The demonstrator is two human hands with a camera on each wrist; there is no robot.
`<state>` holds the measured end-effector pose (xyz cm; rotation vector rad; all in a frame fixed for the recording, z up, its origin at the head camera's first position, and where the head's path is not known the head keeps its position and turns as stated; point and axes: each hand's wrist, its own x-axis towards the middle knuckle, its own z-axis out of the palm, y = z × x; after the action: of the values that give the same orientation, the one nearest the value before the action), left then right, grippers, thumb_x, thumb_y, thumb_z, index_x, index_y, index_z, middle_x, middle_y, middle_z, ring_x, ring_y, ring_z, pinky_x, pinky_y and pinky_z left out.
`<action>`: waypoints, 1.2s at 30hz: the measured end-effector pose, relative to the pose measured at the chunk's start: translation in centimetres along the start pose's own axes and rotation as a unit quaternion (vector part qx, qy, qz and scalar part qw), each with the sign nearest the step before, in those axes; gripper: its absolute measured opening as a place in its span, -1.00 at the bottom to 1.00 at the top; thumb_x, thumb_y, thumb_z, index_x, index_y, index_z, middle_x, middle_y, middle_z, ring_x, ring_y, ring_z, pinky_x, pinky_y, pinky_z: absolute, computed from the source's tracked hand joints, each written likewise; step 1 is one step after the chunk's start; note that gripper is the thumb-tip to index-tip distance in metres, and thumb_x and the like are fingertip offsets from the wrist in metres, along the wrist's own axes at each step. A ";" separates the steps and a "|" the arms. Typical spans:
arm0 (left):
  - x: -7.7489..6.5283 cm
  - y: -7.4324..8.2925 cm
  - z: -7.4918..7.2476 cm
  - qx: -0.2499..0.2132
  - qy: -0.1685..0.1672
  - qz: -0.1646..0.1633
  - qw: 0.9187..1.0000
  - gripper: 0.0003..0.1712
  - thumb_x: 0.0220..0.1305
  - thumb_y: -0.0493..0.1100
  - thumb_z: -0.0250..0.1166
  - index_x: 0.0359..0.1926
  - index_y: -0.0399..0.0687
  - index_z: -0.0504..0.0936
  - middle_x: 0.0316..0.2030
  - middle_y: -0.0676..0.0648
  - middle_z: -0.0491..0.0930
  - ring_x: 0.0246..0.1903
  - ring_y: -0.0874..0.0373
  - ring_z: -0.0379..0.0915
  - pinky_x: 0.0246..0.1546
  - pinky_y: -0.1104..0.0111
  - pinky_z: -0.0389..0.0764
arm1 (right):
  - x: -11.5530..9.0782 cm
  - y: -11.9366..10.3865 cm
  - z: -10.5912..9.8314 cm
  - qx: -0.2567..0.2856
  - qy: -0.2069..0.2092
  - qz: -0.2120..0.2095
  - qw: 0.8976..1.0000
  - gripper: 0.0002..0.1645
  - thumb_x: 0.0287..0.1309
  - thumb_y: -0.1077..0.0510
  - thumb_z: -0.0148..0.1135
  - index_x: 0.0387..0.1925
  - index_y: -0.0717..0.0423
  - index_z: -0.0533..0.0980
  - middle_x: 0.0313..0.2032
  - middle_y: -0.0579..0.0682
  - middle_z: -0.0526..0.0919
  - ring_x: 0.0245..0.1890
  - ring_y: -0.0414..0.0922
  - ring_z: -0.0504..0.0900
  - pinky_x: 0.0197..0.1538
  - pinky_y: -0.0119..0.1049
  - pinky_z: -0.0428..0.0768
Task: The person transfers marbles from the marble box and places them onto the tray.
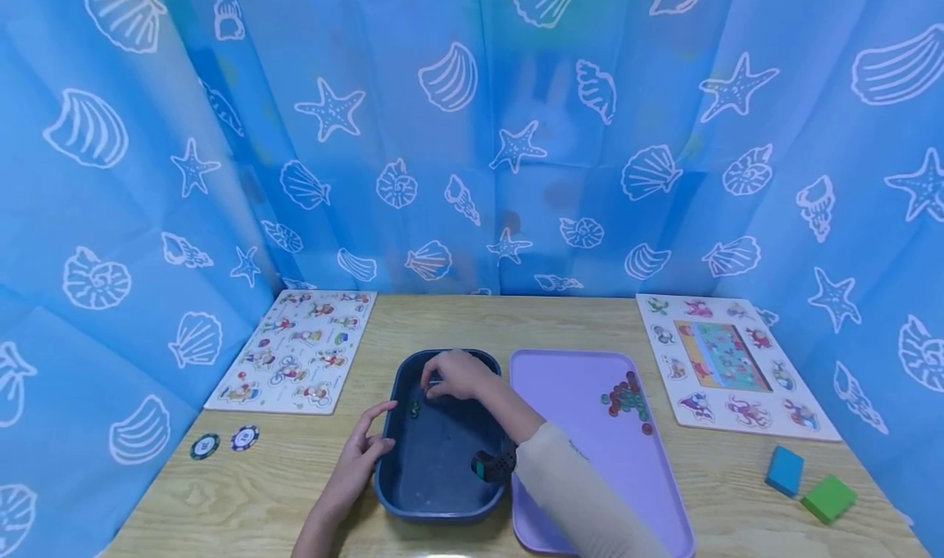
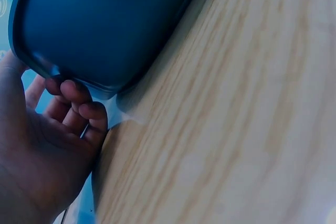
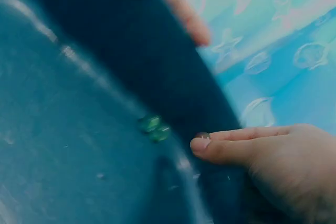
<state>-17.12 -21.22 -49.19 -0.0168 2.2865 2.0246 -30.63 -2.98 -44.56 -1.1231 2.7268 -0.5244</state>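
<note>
A dark blue basin stands on the table. At its left rim, my left hand grips the edge, with fingertips curled at the rim in the left wrist view. My right hand is inside the basin near the far left corner. Between its thumb and index fingertips it pinches a small dark glass bead. Green glass beads lie close by, where the basin's floor meets its wall. To the right, a purple tray holds a cluster of red and green beads.
Picture puzzle boards lie at the left and right. Two poker chips sit left of the basin. A blue block and a green block are at the front right. A blue seashell curtain hangs behind the table.
</note>
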 end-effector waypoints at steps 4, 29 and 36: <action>0.0 0.0 0.2 -0.007 0.005 -0.002 1.000 -0.43 0.20 -0.29 0.01 0.24 0.15 0.20 -0.34 -0.27 0.57 -0.38 0.10 0.51 -0.37 0.35 0.52 | -1.9 0.1 -1.9 0.032 0.039 -0.010 0.999 -0.82 0.01 -0.04 0.23 -0.30 -0.14 0.58 -0.45 -0.18 0.57 -0.55 -0.26 0.40 -0.38 -0.40 0.38; -0.3 -0.1 0.5 -0.015 0.027 -0.014 0.999 -0.41 0.17 -0.33 0.01 0.17 0.31 0.28 -0.63 -0.04 0.36 -0.55 0.16 0.39 -0.48 0.40 0.44 | -17.1 13.2 -2.1 0.047 0.108 0.099 0.988 -0.85 -0.02 0.08 0.27 -0.32 -0.10 0.62 -0.70 -0.24 0.38 -0.70 -0.29 0.19 -0.56 -0.42 0.19; -0.1 -0.1 0.4 0.003 0.028 -0.019 0.999 -0.44 0.18 -0.30 0.03 0.18 0.28 0.28 -0.61 -0.06 0.38 -0.51 0.13 0.40 -0.43 0.40 0.44 | -17.3 13.5 -1.6 0.035 0.114 0.116 0.986 -0.83 -0.04 0.08 0.28 -0.31 -0.14 0.62 -0.60 -0.29 0.50 -0.66 -0.29 0.25 -0.48 -0.37 0.22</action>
<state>-16.99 -20.83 -49.29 -0.1172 2.3051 2.0245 -27.64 18.52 -48.08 -0.7574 2.9518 -0.7472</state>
